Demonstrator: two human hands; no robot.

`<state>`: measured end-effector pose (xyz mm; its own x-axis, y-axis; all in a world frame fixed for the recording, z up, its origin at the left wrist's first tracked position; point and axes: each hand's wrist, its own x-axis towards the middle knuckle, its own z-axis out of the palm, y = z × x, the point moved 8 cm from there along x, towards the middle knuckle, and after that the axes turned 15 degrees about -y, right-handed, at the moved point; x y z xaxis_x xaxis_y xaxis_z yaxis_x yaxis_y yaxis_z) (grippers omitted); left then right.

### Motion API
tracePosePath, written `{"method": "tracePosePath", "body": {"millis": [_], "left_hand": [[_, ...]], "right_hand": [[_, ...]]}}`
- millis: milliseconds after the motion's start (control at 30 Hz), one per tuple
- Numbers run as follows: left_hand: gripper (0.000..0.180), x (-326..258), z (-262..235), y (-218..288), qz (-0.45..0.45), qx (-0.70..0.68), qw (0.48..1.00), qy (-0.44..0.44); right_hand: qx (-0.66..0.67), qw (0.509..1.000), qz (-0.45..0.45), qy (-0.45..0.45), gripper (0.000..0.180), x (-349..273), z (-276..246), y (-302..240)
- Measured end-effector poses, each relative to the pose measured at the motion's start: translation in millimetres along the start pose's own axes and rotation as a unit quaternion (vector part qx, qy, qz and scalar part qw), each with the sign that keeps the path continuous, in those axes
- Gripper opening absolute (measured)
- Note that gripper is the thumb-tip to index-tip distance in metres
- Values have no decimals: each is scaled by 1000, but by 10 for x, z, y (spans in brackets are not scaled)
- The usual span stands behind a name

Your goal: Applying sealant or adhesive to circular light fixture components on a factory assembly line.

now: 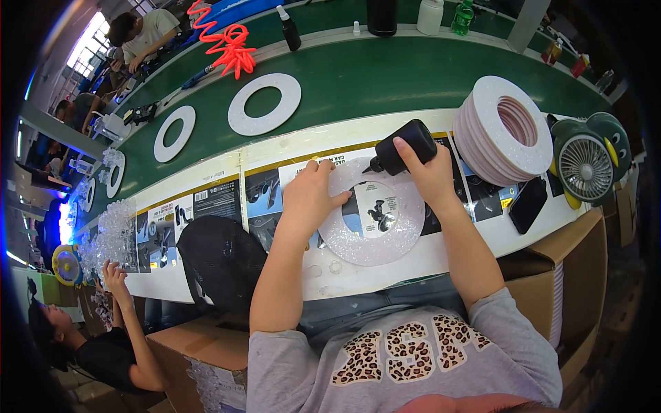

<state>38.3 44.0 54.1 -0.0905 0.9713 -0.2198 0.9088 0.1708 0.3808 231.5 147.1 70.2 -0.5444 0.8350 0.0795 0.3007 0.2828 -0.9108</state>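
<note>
Ring stack [471, 144]: blocks R
Blk bottle [406, 148]: overhangs speckled ring [372, 250]
Green worktop [385, 86]: we've rm btwn flat ring [290, 100] & stack

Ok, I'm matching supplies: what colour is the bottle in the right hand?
The bottle is black, seen in the head view.

Covered, cropped or too small
The left hand [308, 196] hides part of the ring [385, 249]; the bottle [405, 148] partly hides the right hand [428, 172]. The upper edge crops a black container [382, 17]. What the far worker [153, 31] handles is too small to tell.
</note>
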Motion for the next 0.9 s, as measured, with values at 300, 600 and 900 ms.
{"method": "tracePosePath", "body": {"millis": [300, 600, 900], "left_hand": [[52, -3, -12, 5, -2, -1, 1000, 0], [51, 3, 0, 0, -2, 4, 1000, 1], [51, -1, -2, 4, -3, 1, 1000, 0]], "right_hand": [[61, 996, -56, -15, 41, -39, 165, -41], [57, 997, -45, -40, 42, -39, 235, -27], [62, 997, -44, -33, 42, -44, 266, -8]]}}
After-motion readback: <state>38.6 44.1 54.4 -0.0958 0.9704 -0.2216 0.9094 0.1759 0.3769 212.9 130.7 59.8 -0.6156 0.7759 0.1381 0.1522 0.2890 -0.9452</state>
